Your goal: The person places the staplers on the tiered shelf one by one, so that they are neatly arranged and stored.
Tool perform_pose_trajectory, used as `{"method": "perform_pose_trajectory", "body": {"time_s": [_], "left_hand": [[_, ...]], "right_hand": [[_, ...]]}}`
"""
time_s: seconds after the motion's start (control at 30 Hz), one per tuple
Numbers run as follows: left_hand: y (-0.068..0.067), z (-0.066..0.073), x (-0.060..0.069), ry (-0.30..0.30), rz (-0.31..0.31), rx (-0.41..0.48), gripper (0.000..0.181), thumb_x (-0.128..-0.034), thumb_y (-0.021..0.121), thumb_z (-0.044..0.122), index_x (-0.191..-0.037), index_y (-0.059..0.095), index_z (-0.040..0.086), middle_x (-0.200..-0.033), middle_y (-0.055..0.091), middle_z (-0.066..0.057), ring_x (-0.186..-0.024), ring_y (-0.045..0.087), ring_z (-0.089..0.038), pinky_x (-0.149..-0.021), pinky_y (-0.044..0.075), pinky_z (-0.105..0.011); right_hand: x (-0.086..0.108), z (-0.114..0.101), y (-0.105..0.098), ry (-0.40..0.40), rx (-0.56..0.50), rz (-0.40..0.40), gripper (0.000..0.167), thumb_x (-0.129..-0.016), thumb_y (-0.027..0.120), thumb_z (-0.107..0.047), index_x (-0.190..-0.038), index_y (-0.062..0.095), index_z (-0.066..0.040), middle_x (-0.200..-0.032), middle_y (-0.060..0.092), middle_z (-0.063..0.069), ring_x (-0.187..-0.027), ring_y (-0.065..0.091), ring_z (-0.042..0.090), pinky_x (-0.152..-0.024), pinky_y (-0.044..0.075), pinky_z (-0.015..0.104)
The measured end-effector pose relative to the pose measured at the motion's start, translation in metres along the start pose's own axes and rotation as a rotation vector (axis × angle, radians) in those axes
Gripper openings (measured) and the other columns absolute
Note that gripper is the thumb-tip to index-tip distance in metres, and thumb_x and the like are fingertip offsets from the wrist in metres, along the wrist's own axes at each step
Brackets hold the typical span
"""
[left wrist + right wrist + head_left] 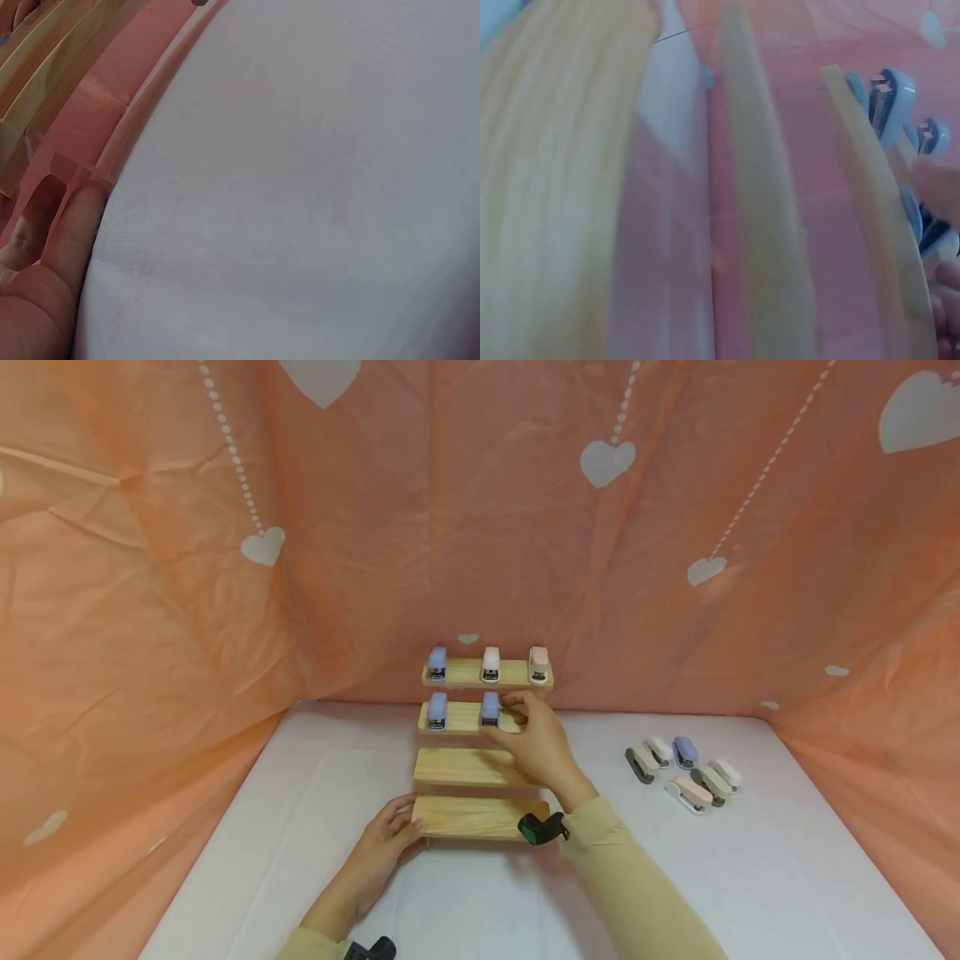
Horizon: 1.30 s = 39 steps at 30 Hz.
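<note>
On the second shelf (465, 718) from the top, mid-length: one lilac stapler (491, 705), held by our right hand (542, 745).
We record its thumb and fingers pinching that stapler; our left hand (379, 850), gripping the left end of the bottom shelf (480, 818); another lilac stapler (437, 708), to the left; three staplers (491, 663), lilac, white and pink, along the top shelf (465, 673); six loose staplers (690, 793), clustered rightward on the white table (787, 852).

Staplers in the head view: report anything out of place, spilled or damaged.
No spill or damage is visible. Only the loose staplers on the white table, right of the wooden rack, look untidy: they lie at mixed angles, while the shelved staplers line up in rows.
</note>
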<state>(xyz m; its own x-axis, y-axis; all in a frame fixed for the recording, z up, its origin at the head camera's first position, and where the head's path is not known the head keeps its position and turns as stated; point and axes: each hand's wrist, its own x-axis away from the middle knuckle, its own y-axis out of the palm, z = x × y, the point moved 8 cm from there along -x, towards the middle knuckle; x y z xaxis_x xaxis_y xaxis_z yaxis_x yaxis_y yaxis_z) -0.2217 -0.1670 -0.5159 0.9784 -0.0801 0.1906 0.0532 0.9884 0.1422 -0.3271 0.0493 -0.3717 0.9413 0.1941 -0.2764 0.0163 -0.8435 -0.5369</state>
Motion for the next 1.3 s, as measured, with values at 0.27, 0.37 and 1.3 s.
{"method": "perform_pose_trajectory", "body": {"time_s": [0.27,0.37,1.3], "left_hand": [[0.001,0.001,0.0,0.008,0.003,0.001,0.05,-0.0965,0.06,0.015,-0.142,0.039,0.009,-0.136,0.047,-0.021,-0.119,0.053,-0.029,-0.099,0.048,-0.042],[0.001,0.001,-0.001,0.011,0.005,0.002,0.051,-0.0964,0.06,0.015,-0.142,0.039,0.008,-0.137,0.047,-0.021,-0.119,0.053,-0.029,-0.099,0.048,-0.042],[0.001,0.001,-0.001,0.013,-0.018,0.004,0.054,-0.0959,0.062,0.018,-0.143,0.036,0.007,-0.142,0.042,-0.025,-0.121,0.051,-0.031,-0.1,0.047,-0.041]], "right_hand": [[0.031,0.013,-0.041,-0.146,-0.011,0.079,0.052,-0.082,0.079,-0.033,-0.124,0.056,-0.013,-0.114,0.064,0.003,-0.096,0.056,0.022,-0.081,0.049,0.039],[0.041,0.029,-0.062,-0.141,0.047,0.135,0.05,-0.082,0.079,-0.033,-0.122,0.057,-0.014,-0.109,0.062,0.001,-0.091,0.055,0.022,-0.075,0.048,0.039],[0.063,0.149,-0.124,0.258,0.143,0.127,0.086,-0.083,0.073,-0.049,-0.144,0.034,-0.002,-0.14,0.043,0.02,-0.13,0.037,0.039,-0.102,0.038,0.058]]}}
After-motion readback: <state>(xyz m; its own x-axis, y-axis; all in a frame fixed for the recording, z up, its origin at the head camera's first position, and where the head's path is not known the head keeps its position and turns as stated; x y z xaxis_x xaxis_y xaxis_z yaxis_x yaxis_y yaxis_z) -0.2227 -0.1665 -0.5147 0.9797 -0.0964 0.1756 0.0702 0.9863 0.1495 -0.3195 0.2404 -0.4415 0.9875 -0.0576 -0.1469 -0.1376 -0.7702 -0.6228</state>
